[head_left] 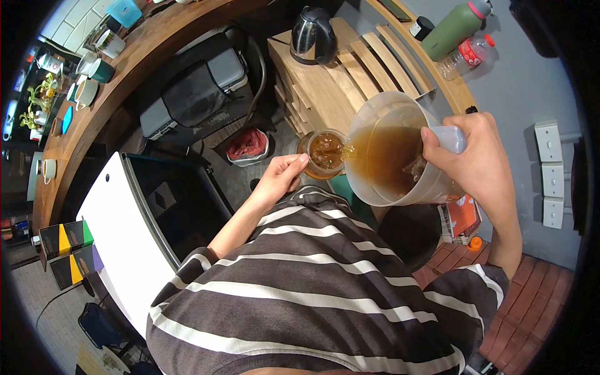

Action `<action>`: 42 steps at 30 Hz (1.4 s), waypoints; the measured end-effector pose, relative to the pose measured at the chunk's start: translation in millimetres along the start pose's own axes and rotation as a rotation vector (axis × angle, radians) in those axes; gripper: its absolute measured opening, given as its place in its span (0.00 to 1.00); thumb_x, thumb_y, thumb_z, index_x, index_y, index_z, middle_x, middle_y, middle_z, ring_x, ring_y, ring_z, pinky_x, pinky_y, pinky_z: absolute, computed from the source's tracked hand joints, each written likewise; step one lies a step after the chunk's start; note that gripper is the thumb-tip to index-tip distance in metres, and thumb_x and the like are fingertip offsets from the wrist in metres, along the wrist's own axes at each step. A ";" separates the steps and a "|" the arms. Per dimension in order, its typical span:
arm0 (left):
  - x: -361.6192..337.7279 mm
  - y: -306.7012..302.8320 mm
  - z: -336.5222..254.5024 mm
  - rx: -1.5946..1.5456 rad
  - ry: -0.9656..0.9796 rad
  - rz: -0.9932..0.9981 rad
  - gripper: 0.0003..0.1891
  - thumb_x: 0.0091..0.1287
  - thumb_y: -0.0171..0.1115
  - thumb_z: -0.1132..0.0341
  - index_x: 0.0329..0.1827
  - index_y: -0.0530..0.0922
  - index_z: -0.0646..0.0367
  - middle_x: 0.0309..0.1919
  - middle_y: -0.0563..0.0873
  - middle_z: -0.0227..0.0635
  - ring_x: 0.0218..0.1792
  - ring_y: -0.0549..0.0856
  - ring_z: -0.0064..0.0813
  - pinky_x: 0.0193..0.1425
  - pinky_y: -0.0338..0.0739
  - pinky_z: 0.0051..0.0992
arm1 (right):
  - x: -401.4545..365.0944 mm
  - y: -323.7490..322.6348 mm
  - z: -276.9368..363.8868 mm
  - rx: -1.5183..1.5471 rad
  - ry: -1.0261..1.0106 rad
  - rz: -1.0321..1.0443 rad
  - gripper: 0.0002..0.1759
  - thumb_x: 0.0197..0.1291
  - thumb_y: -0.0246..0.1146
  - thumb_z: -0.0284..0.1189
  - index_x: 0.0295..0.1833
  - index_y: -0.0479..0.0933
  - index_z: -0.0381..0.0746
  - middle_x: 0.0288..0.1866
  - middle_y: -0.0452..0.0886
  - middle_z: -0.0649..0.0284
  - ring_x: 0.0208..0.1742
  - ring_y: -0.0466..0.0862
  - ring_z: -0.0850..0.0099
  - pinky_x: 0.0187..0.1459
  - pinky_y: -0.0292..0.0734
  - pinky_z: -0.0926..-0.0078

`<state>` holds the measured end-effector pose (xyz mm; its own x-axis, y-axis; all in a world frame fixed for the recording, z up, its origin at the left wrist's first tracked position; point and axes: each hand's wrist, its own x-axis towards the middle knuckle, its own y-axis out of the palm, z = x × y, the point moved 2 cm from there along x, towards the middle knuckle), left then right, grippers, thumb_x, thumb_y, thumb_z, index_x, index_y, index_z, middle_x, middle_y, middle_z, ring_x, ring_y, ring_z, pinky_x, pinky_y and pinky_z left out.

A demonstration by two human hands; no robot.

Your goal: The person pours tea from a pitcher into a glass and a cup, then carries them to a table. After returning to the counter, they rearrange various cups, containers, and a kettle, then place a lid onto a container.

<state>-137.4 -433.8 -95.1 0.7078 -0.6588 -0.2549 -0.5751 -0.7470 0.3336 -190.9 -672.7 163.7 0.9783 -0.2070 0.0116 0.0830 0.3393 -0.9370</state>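
My right hand (475,156) grips the handle of a large translucent plastic pitcher (390,150), which is tilted to the left. Brown liquid in the pitcher runs over its lip into a round glass vessel (326,153). The vessel holds brown liquid with a bubbly surface. At its left side, my left hand (282,177) has thumb and fingers pinched on the vessel's edge or handle; which part is hard to tell.
Ahead stands a slatted wooden rack (306,78) with a black kettle (313,37). A green bottle (454,30) and plastic bottle (465,57) are upper right. Cups line the curved wooden counter (134,53). A lined bin (248,147) sits below.
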 end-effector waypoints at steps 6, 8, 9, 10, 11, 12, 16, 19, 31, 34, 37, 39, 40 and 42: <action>-2.0 0.7 -0.8 -0.011 -0.007 -0.003 0.23 0.82 0.51 0.51 0.26 0.65 0.49 0.23 0.58 0.16 0.21 0.56 0.12 0.24 0.50 0.20 | -2.3 -1.8 -1.3 0.006 0.044 0.004 0.23 0.55 0.71 0.39 0.24 0.77 0.26 0.14 0.72 0.52 0.15 0.75 0.64 0.25 0.72 0.65; -3.8 0.9 -2.2 -0.010 -0.006 0.004 0.23 0.82 0.51 0.51 0.26 0.64 0.49 0.23 0.57 0.16 0.21 0.55 0.12 0.24 0.50 0.20 | -3.6 -0.7 -6.2 0.004 0.057 0.015 0.24 0.55 0.71 0.39 0.24 0.77 0.26 0.14 0.73 0.52 0.16 0.75 0.64 0.26 0.72 0.65; -4.4 1.0 -2.9 -0.011 -0.004 0.010 0.23 0.82 0.51 0.51 0.26 0.64 0.49 0.23 0.57 0.16 0.22 0.54 0.12 0.24 0.49 0.20 | -5.6 1.1 -10.7 0.011 -0.001 -0.053 0.24 0.56 0.71 0.39 0.24 0.77 0.27 0.14 0.73 0.53 0.16 0.75 0.66 0.25 0.71 0.66; -4.7 0.8 -3.1 -0.011 -0.004 0.009 0.23 0.82 0.51 0.51 0.26 0.64 0.49 0.23 0.57 0.16 0.22 0.54 0.12 0.24 0.49 0.20 | -7.6 1.0 -14.0 0.017 -0.059 -0.121 0.24 0.57 0.71 0.39 0.24 0.77 0.27 0.15 0.74 0.54 0.15 0.75 0.68 0.24 0.71 0.68; -5.0 0.3 -3.3 -0.016 -0.004 0.014 0.23 0.82 0.50 0.51 0.26 0.64 0.49 0.23 0.56 0.16 0.22 0.53 0.12 0.24 0.49 0.20 | -9.5 0.3 -16.0 0.019 -0.061 -0.120 0.24 0.57 0.71 0.39 0.24 0.77 0.27 0.15 0.74 0.54 0.15 0.75 0.68 0.24 0.71 0.68; -5.4 0.0 -3.7 -0.022 -0.004 0.018 0.23 0.82 0.50 0.51 0.26 0.64 0.49 0.23 0.56 0.16 0.22 0.52 0.12 0.24 0.49 0.20 | -11.4 0.2 -19.4 0.101 0.027 -0.072 0.23 0.59 0.71 0.38 0.23 0.77 0.28 0.15 0.74 0.57 0.16 0.75 0.72 0.23 0.70 0.70; -6.4 1.1 -8.5 -0.026 0.001 0.022 0.23 0.82 0.50 0.51 0.26 0.64 0.49 0.23 0.56 0.16 0.22 0.53 0.12 0.24 0.49 0.20 | -18.5 15.5 -49.2 0.311 0.069 -0.080 0.22 0.64 0.68 0.35 0.22 0.75 0.31 0.15 0.72 0.68 0.17 0.73 0.82 0.20 0.67 0.74; -5.9 0.7 -8.6 -0.009 -0.003 0.021 0.23 0.82 0.50 0.51 0.26 0.64 0.49 0.24 0.57 0.17 0.22 0.53 0.12 0.25 0.50 0.20 | -24.4 22.5 -65.0 0.375 0.115 -0.072 0.22 0.65 0.68 0.34 0.21 0.74 0.32 0.15 0.70 0.71 0.20 0.72 0.84 0.23 0.67 0.77; -3.1 -7.5 -16.7 -0.046 0.008 -0.005 0.23 0.81 0.53 0.50 0.26 0.65 0.50 0.22 0.59 0.17 0.20 0.57 0.12 0.24 0.49 0.20 | -82.4 117.1 -245.2 1.056 0.376 -0.435 0.13 0.68 0.69 0.34 0.43 0.85 0.33 0.26 0.75 0.76 0.25 0.68 0.88 0.25 0.57 0.83; -4.2 -10.0 -25.8 -0.042 0.005 -0.031 0.23 0.81 0.52 0.50 0.26 0.65 0.50 0.23 0.59 0.17 0.20 0.56 0.12 0.24 0.50 0.20 | -84.2 159.7 -263.1 1.074 0.391 -0.553 0.12 0.69 0.68 0.33 0.39 0.84 0.34 0.25 0.73 0.77 0.24 0.66 0.87 0.26 0.56 0.84; -8.3 -7.3 -39.6 -0.034 0.007 -0.057 0.22 0.81 0.52 0.50 0.27 0.67 0.50 0.23 0.58 0.17 0.21 0.55 0.12 0.24 0.51 0.19 | -86.3 189.5 -279.1 1.041 0.424 -0.597 0.14 0.71 0.66 0.34 0.32 0.79 0.39 0.24 0.68 0.79 0.24 0.63 0.88 0.26 0.52 0.83; -10.4 -13.0 -41.6 -0.037 0.019 -0.067 0.21 0.81 0.52 0.51 0.28 0.68 0.50 0.24 0.59 0.16 0.23 0.55 0.12 0.25 0.52 0.18 | -88.8 219.8 -305.5 1.093 0.451 -0.663 0.14 0.71 0.67 0.35 0.32 0.80 0.39 0.25 0.71 0.79 0.24 0.62 0.88 0.26 0.51 0.83; -11.5 -13.4 -44.7 -0.029 0.018 -0.073 0.21 0.81 0.52 0.51 0.28 0.68 0.50 0.24 0.59 0.16 0.23 0.55 0.12 0.25 0.52 0.18 | -88.9 226.6 -309.1 1.103 0.451 -0.660 0.14 0.71 0.67 0.35 0.32 0.80 0.39 0.25 0.71 0.79 0.24 0.62 0.88 0.26 0.51 0.83; -14.7 -12.1 -52.2 -0.006 0.017 -0.119 0.21 0.81 0.52 0.51 0.28 0.68 0.50 0.25 0.59 0.16 0.24 0.55 0.11 0.25 0.52 0.18 | -92.2 237.8 -316.6 1.122 0.551 -0.755 0.13 0.70 0.67 0.35 0.39 0.84 0.35 0.27 0.76 0.77 0.25 0.64 0.88 0.27 0.53 0.85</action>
<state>-119.4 -410.4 -48.0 0.7776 -0.5640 -0.2780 -0.4844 -0.8192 0.3070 -321.6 -863.4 -170.8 0.4617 -0.8870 -0.0073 0.8870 0.4618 -0.0068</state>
